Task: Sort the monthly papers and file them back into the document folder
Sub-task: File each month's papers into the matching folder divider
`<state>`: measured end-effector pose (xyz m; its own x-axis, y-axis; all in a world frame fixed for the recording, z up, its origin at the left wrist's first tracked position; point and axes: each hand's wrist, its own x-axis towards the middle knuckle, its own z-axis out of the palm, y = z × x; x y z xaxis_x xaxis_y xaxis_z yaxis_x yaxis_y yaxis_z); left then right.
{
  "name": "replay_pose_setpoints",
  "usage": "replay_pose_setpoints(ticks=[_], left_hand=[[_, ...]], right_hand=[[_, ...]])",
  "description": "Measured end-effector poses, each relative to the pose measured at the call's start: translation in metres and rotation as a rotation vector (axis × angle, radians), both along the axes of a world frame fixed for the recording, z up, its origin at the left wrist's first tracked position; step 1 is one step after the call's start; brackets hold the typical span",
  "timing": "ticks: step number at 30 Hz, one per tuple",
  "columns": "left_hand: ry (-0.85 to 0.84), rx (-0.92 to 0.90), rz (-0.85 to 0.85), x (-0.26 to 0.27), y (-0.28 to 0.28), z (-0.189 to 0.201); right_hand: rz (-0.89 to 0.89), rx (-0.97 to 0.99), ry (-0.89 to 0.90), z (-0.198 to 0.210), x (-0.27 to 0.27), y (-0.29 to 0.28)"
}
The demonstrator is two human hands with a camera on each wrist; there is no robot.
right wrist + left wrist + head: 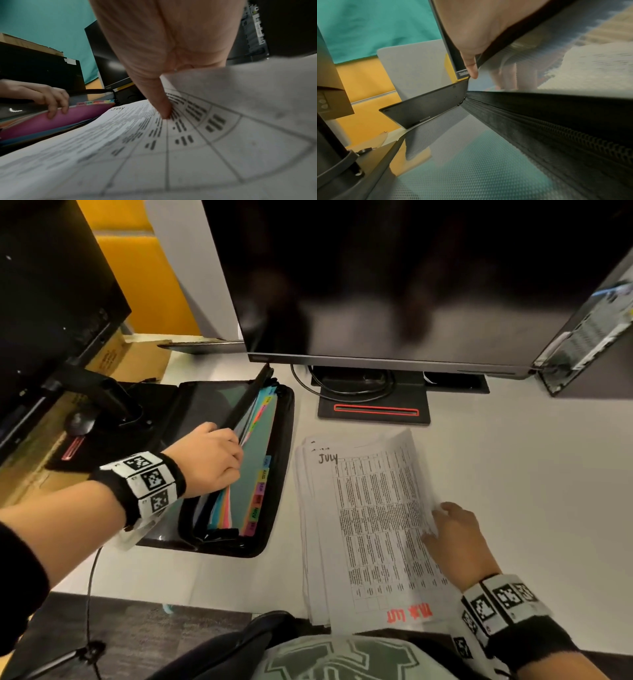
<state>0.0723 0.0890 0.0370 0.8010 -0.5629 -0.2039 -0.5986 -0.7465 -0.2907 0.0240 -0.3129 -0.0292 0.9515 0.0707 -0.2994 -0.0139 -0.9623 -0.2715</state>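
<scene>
The left hand (209, 460) had its fingers curled round a bunch of coloured dividers (239, 474) in the open black folder (277, 474), holding them back so a gap showed at the teal leaf. The right hand (459, 539) lay on the right edge of the paper stack (370, 529) beside the folder on the desk (513, 457); the thumb pressed on the top sheet (120, 135) and that edge looked lifted over the fingers, a pinch I thought, though the fingers underneath were hidden.

What I feared was the thin sheets clinging, so that two came up as one and a wrong month got filed. The held dividers might also slip from the fingers and close the gap, or the wrong slot might be the one held open.

"July" was handwritten at the sheet's top corner, with red writing at its foot that I could not read. The tabs (262, 491) read AUG, SEP and NOV; the rest were too small. The monitor (394, 278) bezel in the left wrist view began "Think".
</scene>
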Motion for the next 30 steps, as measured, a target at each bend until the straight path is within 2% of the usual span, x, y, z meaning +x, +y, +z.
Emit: replay_pose_setpoints(ticks=[4,8,11,15,20,26,30], left_hand=[[0.023,-0.082,0.143,-0.005,-0.002,0.002],[0.048,0.036,0.344,-0.015,-0.023,0.014],[0.104,0.139,0.548,-0.019,-0.036,0.017],[0.209,0.092,0.785,-0.018,-0.044,0.017],[0.213,-0.207,0.784,-0.017,-0.034,0.019],[0.155,-0.379,0.785,-0.032,-0.029,0.022],[0.139,-0.440,0.814,-0.038,-0.026,0.025]], right_hand=[[0.023,-0.054,0.050,0.006,0.006,0.005],[-0.034,-0.100,0.125,0.013,0.015,0.003],[-0.090,-0.019,0.196,0.010,0.019,-0.001],[-0.172,0.168,0.135,0.010,0.016,-0.003],[-0.190,0.391,0.072,0.020,0.011,-0.012],[-0.173,0.637,0.069,0.050,0.008,-0.035],[-0.267,0.965,0.117,0.071,0.009,-0.031]])
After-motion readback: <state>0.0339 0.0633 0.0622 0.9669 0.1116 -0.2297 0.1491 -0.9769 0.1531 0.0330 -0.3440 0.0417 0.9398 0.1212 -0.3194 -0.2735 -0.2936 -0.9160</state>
